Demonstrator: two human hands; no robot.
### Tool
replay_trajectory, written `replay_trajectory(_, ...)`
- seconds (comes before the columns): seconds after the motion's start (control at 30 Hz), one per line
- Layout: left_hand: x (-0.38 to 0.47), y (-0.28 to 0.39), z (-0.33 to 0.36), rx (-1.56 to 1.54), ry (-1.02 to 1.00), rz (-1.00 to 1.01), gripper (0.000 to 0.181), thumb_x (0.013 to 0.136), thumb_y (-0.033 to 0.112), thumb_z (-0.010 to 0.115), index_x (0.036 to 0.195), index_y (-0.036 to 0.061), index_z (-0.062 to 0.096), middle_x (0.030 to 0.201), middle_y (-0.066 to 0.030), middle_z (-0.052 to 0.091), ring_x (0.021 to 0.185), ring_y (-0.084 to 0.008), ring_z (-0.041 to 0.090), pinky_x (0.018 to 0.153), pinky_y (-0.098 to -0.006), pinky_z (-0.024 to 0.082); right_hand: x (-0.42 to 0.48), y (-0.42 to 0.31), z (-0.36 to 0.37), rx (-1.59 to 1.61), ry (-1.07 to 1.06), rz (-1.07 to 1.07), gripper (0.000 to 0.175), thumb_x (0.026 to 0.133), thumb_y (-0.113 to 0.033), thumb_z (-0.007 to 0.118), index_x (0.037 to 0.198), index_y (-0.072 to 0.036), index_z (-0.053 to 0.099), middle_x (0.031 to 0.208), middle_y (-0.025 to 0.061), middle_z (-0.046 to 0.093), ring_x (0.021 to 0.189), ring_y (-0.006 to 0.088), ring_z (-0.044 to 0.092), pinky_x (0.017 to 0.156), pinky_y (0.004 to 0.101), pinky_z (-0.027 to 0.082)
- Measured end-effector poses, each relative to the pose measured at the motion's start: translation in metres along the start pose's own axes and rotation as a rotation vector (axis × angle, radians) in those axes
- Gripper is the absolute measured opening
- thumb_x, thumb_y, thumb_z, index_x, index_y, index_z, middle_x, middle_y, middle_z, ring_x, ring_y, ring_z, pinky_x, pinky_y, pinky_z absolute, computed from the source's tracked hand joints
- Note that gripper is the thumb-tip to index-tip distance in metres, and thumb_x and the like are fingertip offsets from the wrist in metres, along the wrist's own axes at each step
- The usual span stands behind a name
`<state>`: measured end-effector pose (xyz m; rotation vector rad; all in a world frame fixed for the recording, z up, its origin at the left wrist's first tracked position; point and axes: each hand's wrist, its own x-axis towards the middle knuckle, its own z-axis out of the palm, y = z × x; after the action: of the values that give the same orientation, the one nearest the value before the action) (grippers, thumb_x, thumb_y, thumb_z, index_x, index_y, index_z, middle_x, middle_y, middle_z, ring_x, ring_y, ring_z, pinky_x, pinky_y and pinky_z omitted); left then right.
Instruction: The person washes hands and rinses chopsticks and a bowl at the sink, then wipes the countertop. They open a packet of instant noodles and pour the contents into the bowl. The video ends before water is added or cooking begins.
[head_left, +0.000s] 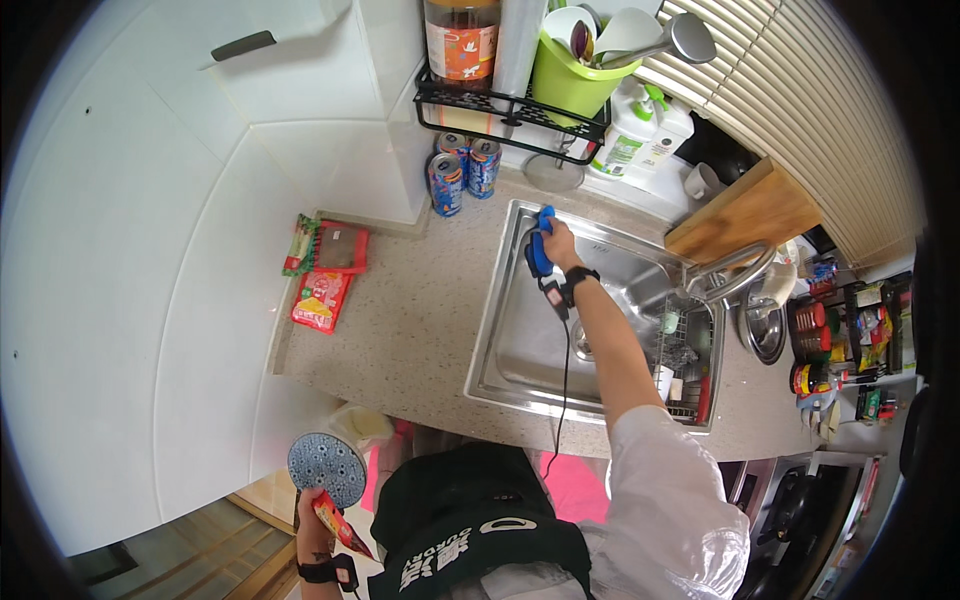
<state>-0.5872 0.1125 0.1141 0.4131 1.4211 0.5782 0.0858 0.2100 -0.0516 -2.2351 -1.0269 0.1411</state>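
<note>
My right hand (559, 244) reaches over the upper left corner of the stainless steel sink (517, 360), its fingers closed on a blue cloth or sponge (547, 217) at the rim. A blue strap with a cabled device sits across that hand, and a black band is round the wrist. Low at the left, my left hand (311, 517) holds a round blue patterned plate or mat (328, 469) together with a red food packet (337, 523). Its wrist also bears a black band with a small device.
Red and green food packets (322, 300) lie on the left of the counter (405, 322). Blue drink cans (447, 185) stand in the back corner beneath a black rack (517, 124). A faucet (739, 274), a wooden board (742, 217) and a wire basket (671, 337) are at the right.
</note>
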Motion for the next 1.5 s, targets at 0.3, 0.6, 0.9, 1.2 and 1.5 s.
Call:
replay_trajectory(0.3, -0.004, -0.014, -0.023, -0.060, 0.115, 0.012, 0.025, 0.074, 0.034, 0.059, 0.086, 0.0116, 0.054, 0.070, -0.0015, 0.055, 0.059, -0.0182, 0.055, 0.054, -0.0291, 0.045, -0.121, -0.056, 0.041, -0.091, -0.304, -0.086, 0.041, 0.078, -0.012, 0.058, 0.115, 0.006, 0.051, 0.106, 0.0298, 0.053, 0.096, 0.0438, 0.054, 0.084, 0.0489, 0.046)
replay_trajectory(0.6, -0.003, 0.031, 0.046, 0.049, 0.029, 0.020, 0.039, 0.075, 0.034, 0.061, 0.103, 0.0078, 0.055, 0.092, -0.0039, 0.058, 0.084, -0.0195, 0.055, 0.077, -0.0307, 0.042, -0.327, -0.111, -0.027, -0.233, -0.415, -0.402, 0.036, 0.075, -0.008, 0.058, 0.111, -0.006, 0.052, 0.112, 0.0125, 0.052, 0.105, 0.0296, 0.050, 0.078, 0.0452, 0.042)
replay_trajectory(0.9, 0.014, 0.023, 0.064, 0.022, -0.313, 0.113, 0.042, 0.078, 0.028, 0.060, 0.113, 0.0056, 0.054, 0.107, -0.0037, 0.058, 0.101, -0.0195, 0.053, 0.093, -0.0317, 0.038, -0.319, 0.015, -0.147, -0.507, -0.730, -0.341, 0.029, 0.078, -0.012, 0.056, 0.107, -0.012, 0.060, 0.101, 0.0090, 0.060, 0.096, 0.0299, 0.058, 0.075, 0.0443, 0.049)
replay_trajectory(1.2, 0.017, 0.009, 0.052, 0.034, -0.339, 0.075, 0.038, 0.078, 0.028, 0.058, 0.109, 0.0055, 0.055, 0.097, -0.0036, 0.062, 0.086, -0.0191, 0.060, 0.079, -0.0321, 0.047, -0.252, -0.066, -0.060, 0.130, -0.396, -0.338, 0.029, 0.076, -0.013, 0.062, 0.104, -0.007, 0.063, 0.097, 0.0223, 0.058, 0.091, 0.0390, 0.058, 0.081, 0.0446, 0.049)
replay_trajectory(1.5, 0.010, -0.004, 0.057, -0.008, -0.089, 0.117, 0.028, 0.074, 0.031, 0.062, 0.089, 0.0083, 0.053, 0.079, -0.0036, 0.057, 0.068, -0.0188, 0.057, 0.063, -0.0312, 0.049, -0.338, -0.084, -0.034, -0.148, -0.350, -0.481, 0.020, 0.071, -0.013, 0.061, 0.091, -0.015, 0.059, 0.107, 0.0085, 0.050, 0.104, 0.0279, 0.050, 0.074, 0.0455, 0.042)
